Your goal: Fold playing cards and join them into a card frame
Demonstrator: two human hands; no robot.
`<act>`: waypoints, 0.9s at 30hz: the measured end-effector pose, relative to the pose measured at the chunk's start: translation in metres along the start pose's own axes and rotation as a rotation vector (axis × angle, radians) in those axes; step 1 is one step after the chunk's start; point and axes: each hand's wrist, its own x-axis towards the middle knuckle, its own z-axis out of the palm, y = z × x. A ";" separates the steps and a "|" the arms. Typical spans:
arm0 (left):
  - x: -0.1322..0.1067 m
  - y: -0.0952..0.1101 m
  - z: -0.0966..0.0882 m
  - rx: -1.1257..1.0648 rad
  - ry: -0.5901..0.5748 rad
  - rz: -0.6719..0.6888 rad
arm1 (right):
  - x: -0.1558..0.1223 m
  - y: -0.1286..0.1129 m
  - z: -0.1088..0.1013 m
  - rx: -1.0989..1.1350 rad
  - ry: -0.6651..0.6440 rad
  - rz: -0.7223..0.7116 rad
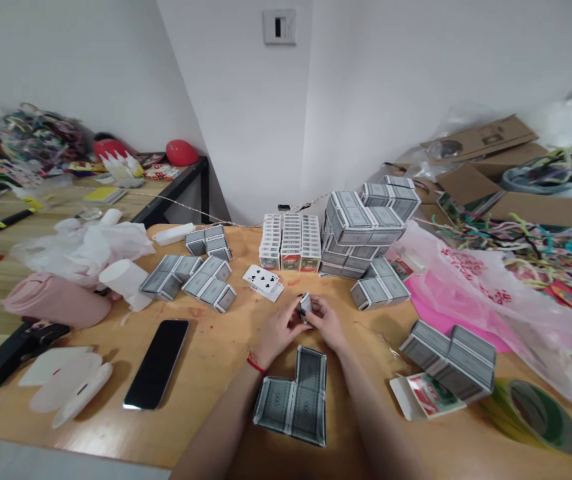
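My left hand [279,330] and my right hand [327,322] meet over the middle of the wooden table [206,373], fingers closed together on a small deck of cards [305,307] held on edge. A red string circles my left wrist. Just below my hands lie grey-backed card decks [297,397] laid flat in an L shape. A few loose cards [263,280], one face up with black pips, lie just beyond my hands.
Stacks of boxed decks [366,227] and upright packs [290,241] stand at the back. More grey decks [193,277] lie left, others [453,360] right. A black phone [157,363], white plastic pieces [66,383], a pink plastic bag [471,293] and a tape roll [541,413] surround them.
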 end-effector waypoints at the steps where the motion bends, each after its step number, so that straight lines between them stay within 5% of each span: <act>1: 0.000 0.000 0.000 0.005 0.004 0.008 | 0.000 0.000 -0.001 -0.001 0.001 -0.001; 27: -0.005 -0.001 0.003 0.066 0.038 0.037 | 0.000 0.006 -0.002 -0.099 0.101 0.059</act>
